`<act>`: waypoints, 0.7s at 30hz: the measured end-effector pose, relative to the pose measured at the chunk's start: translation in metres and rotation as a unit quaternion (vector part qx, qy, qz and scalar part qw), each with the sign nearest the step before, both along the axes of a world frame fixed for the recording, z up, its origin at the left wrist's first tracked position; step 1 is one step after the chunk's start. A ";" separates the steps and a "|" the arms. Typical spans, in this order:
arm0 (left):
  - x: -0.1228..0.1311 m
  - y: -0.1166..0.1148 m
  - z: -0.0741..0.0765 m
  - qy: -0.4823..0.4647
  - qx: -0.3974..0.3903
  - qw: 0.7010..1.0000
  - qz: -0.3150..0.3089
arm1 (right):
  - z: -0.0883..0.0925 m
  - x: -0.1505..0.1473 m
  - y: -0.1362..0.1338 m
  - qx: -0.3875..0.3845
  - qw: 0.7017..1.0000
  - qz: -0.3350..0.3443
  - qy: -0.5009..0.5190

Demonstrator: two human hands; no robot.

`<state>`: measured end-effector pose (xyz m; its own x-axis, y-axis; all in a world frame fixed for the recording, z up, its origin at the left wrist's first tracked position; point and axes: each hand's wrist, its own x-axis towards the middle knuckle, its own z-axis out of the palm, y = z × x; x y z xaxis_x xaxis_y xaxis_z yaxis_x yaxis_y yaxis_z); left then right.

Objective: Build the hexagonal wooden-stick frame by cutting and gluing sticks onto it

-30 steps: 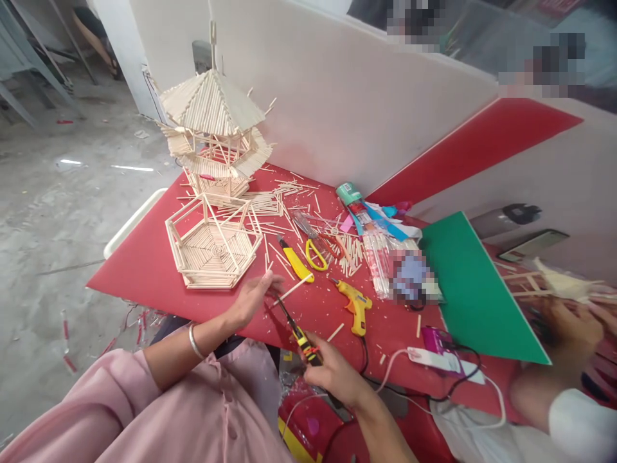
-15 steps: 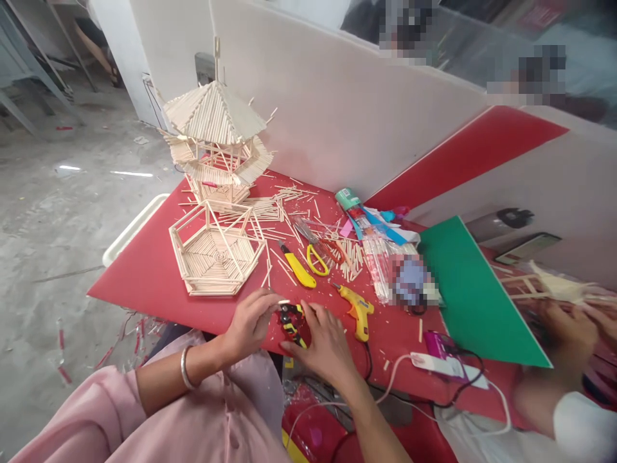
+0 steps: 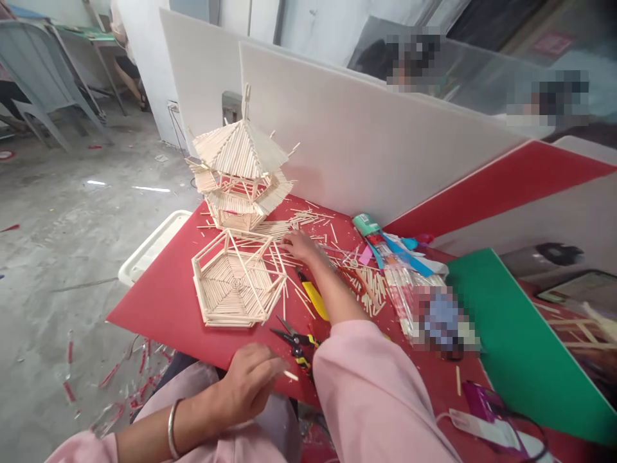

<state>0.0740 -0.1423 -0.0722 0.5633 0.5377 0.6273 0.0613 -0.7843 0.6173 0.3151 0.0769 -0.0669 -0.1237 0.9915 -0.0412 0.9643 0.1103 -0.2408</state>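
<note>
My left hand [image 3: 253, 381] is closed in a pinch at the table's near edge, with a short wooden stick [image 3: 290, 375] poking out from its fingers. Just beyond it, black-and-yellow pliers [image 3: 299, 350] lie on the red table with their jaws apart. My right hand [image 3: 301, 245] stretches across the table, its fingers extended at a pile of loose wooden sticks [image 3: 274, 229]; I see no stick in it. Left of it stands a hexagonal stick frame [image 3: 236, 283] with a patterned floor. Behind that rises a stick pagoda [image 3: 241, 154] with a tiered roof. My right forearm partly covers a yellow utility knife [image 3: 314, 297].
Bagged sticks [image 3: 400, 299] and a green-topped packet [image 3: 366, 225] lie to the right. A green board [image 3: 530, 354] slants beyond them. A white power strip [image 3: 484, 427] and cables occupy the near right. White panels [image 3: 347, 141] border the back.
My right hand has left the pliers and reached forward to the stick pile. The pliers now lie on the table. My left hand keeps the short stick. The view has shifted.
</note>
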 end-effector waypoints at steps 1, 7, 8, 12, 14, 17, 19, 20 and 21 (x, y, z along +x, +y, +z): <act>-0.003 0.001 0.001 0.009 -0.007 1.000 0.007 | 0.000 0.000 0.001 -0.001 1.000 0.007 -0.003; 0.001 0.003 0.005 0.016 -0.022 0.999 -0.031 | 0.043 0.034 -0.053 0.045 0.996 -0.067 -0.022; 0.004 0.003 0.006 0.005 -0.042 0.998 -0.046 | 0.056 0.045 -0.073 0.057 0.994 -0.086 -0.025; 0.017 0.003 0.014 -0.068 -0.162 0.984 -0.039 | 0.103 0.067 -0.171 0.048 0.997 -0.059 0.004; 0.024 0.004 0.021 -0.082 -0.236 0.968 -0.028 | 0.117 0.055 -0.215 -0.011 0.999 -0.016 0.051; 0.034 0.001 0.029 -0.048 -0.398 0.914 -0.062 | 0.119 0.020 -0.259 -0.068 0.989 0.032 0.125; 0.038 -0.004 0.030 -0.030 -0.504 0.855 -0.116 | 0.109 -0.004 -0.272 -0.055 0.984 0.043 0.164; 0.038 -0.008 0.029 -0.025 -0.549 0.824 -0.140 | 0.102 -0.014 -0.275 -0.038 0.981 0.022 0.191; 0.037 -0.011 0.028 -0.026 -0.585 0.796 -0.153 | 0.093 -0.022 -0.277 -0.015 0.973 -0.013 0.230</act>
<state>0.1108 -0.1537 -0.0438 0.7699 0.6134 -0.1761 -0.0708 0.3564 0.9317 0.2934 -0.1997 0.0259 -0.1111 0.9937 -0.0158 0.7563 0.0742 -0.6501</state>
